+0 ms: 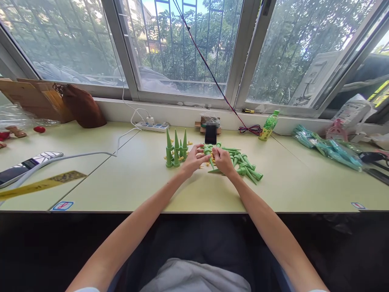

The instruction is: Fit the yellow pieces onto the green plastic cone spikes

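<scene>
My left hand curls its thumb and fingers round the collar of a green plastic spike, held above the table between both hands. Close beside it, my right hand is closed, fingers pinched together near the same spike; whatever they grip is hidden. To the left of my hands, several green spikes stand upright in a group, points up, with small yellow pieces sticking out from some. A loose pile of green spikes lies to the right, partly behind my right hand. More small yellow pieces lie under my hands.
Behind my hands are a dark phone and a small cardboard box. A green drink bottle, a cable coil and teal plastic packets are to the right. A power strip and white cable are left.
</scene>
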Available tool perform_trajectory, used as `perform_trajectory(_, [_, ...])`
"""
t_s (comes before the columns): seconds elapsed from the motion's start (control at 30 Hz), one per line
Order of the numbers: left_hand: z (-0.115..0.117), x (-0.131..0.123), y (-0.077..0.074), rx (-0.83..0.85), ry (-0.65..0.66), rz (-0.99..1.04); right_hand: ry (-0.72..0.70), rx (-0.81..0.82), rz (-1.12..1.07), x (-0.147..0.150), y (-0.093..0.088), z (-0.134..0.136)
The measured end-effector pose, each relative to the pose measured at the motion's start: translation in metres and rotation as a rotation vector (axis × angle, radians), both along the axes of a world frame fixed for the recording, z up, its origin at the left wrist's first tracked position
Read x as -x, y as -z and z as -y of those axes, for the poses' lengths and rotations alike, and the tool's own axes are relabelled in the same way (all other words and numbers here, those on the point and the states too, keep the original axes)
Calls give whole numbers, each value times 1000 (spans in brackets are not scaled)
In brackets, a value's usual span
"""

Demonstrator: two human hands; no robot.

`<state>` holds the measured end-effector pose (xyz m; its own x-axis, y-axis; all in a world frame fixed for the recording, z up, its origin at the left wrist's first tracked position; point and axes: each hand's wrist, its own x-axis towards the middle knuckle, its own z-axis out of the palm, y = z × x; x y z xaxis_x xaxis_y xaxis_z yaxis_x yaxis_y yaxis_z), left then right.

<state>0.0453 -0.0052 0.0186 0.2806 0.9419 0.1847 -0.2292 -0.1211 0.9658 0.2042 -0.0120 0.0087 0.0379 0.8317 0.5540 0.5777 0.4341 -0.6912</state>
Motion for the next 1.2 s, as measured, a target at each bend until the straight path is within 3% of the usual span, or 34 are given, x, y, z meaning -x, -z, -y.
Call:
perform_trajectory(0.43, [0, 1, 1, -41, 43, -251, 20, 17, -29, 0, -2, 0])
perform_trajectory(0.77, [-2, 1, 5, -261, -132, -343, -3, 23, -62, 1, -4, 2])
perform_trajectory(0.9, [0, 2, 7, -336, -137, -390, 6, 19, -59, 1, -4, 1])
perform_trajectory(1.2, [3, -1, 4, -184, -29, -264, 7, 13, -82, 1, -3, -1])
